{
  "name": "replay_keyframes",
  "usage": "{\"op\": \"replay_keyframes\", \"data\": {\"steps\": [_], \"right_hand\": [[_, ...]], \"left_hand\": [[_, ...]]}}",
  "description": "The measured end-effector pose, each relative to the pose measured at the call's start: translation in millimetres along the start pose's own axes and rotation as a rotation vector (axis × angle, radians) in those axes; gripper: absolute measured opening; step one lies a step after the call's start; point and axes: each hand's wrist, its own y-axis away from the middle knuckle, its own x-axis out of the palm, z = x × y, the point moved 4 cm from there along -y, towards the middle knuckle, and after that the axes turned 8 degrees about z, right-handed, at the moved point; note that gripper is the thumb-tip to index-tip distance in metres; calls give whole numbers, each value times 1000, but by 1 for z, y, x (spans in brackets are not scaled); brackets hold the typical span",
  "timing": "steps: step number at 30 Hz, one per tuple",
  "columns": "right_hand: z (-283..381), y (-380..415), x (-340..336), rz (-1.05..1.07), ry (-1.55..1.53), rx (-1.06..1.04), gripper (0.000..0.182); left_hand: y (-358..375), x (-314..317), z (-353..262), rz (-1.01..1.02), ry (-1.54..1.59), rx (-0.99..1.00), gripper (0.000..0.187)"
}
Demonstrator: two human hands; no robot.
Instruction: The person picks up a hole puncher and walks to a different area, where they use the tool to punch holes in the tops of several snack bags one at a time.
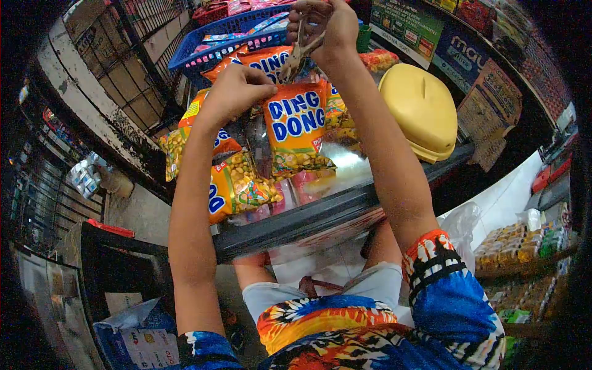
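My left hand is closed in a pinch at the upper left corner of an orange Ding Dong snack bag. This bag hangs upright, with nuts showing through its lower part. Above it, my right hand grips what looks like a pair of metal scissors, pointing down toward the bag's top edge. Blur hides whether the blades touch the bag. Another Ding Dong bag lies on the counter below my left hand, and more orange bags are heaped behind.
A blue plastic basket holding packets stands at the back. On the right sits a yellow lidded container. The counter's dark front edge runs across before me. Packed goods fill a shelf at lower right.
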Motion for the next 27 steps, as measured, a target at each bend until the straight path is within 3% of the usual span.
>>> {"op": "replay_keyframes", "data": {"steps": [5, 14, 21, 23, 27], "right_hand": [[5, -3, -8, -57, -78, 75, 48], [4, 3, -1, -77, -33, -29, 47], [-3, 3, -6, -107, -94, -28, 49], [-4, 0, -8, -87, -112, -43, 51], [-3, 1, -6, -122, -91, -87, 53]], "left_hand": [[0, -8, -6, -196, -93, 52, 21], [1, -9, -6, -232, 49, 200, 19], [0, -10, -4, -192, -24, 159, 22], [1, -10, -7, -175, -26, 68, 22], [-4, -9, 1, -190, -53, 101, 22]]}}
